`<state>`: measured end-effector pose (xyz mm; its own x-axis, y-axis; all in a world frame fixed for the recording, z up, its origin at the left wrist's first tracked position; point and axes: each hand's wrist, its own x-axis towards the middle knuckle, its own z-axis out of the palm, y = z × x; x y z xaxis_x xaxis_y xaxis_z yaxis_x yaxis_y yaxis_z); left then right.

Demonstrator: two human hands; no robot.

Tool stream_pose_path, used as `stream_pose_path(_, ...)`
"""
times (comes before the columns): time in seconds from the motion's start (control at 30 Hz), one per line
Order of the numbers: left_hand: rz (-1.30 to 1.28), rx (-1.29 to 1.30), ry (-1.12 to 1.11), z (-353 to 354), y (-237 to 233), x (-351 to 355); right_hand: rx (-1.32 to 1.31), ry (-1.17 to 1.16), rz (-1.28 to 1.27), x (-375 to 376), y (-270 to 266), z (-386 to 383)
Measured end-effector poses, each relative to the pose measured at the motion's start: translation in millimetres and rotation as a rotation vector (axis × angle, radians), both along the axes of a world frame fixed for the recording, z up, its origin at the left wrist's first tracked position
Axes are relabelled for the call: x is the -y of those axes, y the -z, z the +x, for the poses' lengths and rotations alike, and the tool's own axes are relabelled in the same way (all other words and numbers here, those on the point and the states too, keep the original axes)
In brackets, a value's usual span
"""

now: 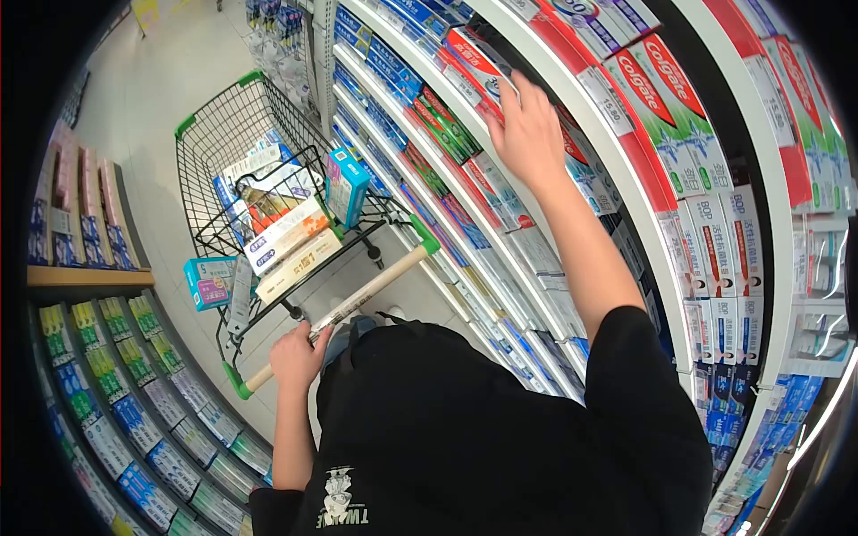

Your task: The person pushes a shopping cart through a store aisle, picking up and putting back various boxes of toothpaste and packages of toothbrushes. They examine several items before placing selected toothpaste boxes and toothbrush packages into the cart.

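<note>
My left hand [298,355] is wrapped round the handle [344,308] of a shopping cart. Up at the shelf on the right, my right hand [527,129] is at a red and white toothpaste box [474,64], its fingers on or just over the box's near end; whether they grip it I cannot make out. The cart's wire basket [198,170] has green corners and holds several boxes, among them a white and orange box [284,239] and a cream box [299,268]. Teal boxes [347,188] sit at both sides of the cart's near end.
Shelves of toothpaste curve along the right side, with Colgate boxes [645,89] and white BOP boxes [715,241]. At the left stands a lower shelf [116,384] of green and blue packs. Hanging packs [277,36] are behind the cart, on the tiled floor [161,116].
</note>
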<state>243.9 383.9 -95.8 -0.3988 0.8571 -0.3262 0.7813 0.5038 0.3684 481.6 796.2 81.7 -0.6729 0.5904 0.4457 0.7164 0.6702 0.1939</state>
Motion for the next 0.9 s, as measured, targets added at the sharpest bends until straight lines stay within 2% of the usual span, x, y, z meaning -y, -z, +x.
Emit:
stream_pose_path(0.03, -0.003, 0.006, -0.010, 1, -1, 0, 0.019, 0.039, 0.038, -18, 1, -6)
stream_pose_path(0.13, 0.000, 0.009, -0.030, 5, -2, 2, -0.029, 0.285, -0.170, -61, 11, -26)
stream_pose_path(0.17, -0.002, 0.009, -0.036, 7, -2, 4, 0.035, 0.404, -0.405, -71, 4, -32)
stream_pose_path(0.23, -0.019, -0.001, -0.047, 10, -4, 5, 0.054, 0.410, -0.393, -101, 27, -29)
stream_pose_path(0.33, -0.025, -0.020, -0.054, 18, 0, 9, 0.069, 0.376, -0.363, -101, 21, -37)
stream_pose_path(0.43, -0.009, -0.011, -0.062, 29, -2, 16, 0.007, 0.174, -0.111, -69, 23, -41)
stream_pose_path(0.5, -0.019, 0.009, -0.066, 38, -6, 20, -0.111, -0.070, -0.071, -31, 33, -41)
stream_pose_path(0.53, -0.023, 0.018, -0.065, 43, -8, 23, -0.197, -0.204, -0.113, -5, 37, -43)
stream_pose_path(0.63, -0.010, 0.071, -0.074, 53, -10, 35, -0.188, -0.501, -0.492, 51, 72, -52)
stream_pose_path(0.67, -0.001, 0.125, -0.058, 53, -10, 40, -0.086, -0.481, -0.772, 78, 75, -58)
stream_pose_path(0.77, 0.163, 0.195, -0.159, 61, -6, 61, 0.190, -0.605, -0.876, 131, 129, -75)
stream_pose_path(0.8, 0.116, 0.114, -0.167, 61, -6, 68, 0.212, -0.687, -0.808, 141, 158, -80)
stream_pose_path(0.83, 0.070, 0.032, -0.175, 57, -6, 75, 0.287, -0.659, -0.841, 152, 177, -91)
stream_pose_path(0.87, 0.024, -0.051, -0.179, 55, -6, 81, 0.252, -0.673, -0.840, 162, 194, -100)
stream_pose_path(0.9, -0.029, -0.022, -0.214, 57, -3, 87, 0.217, -0.685, -0.839, 170, 211, -109)
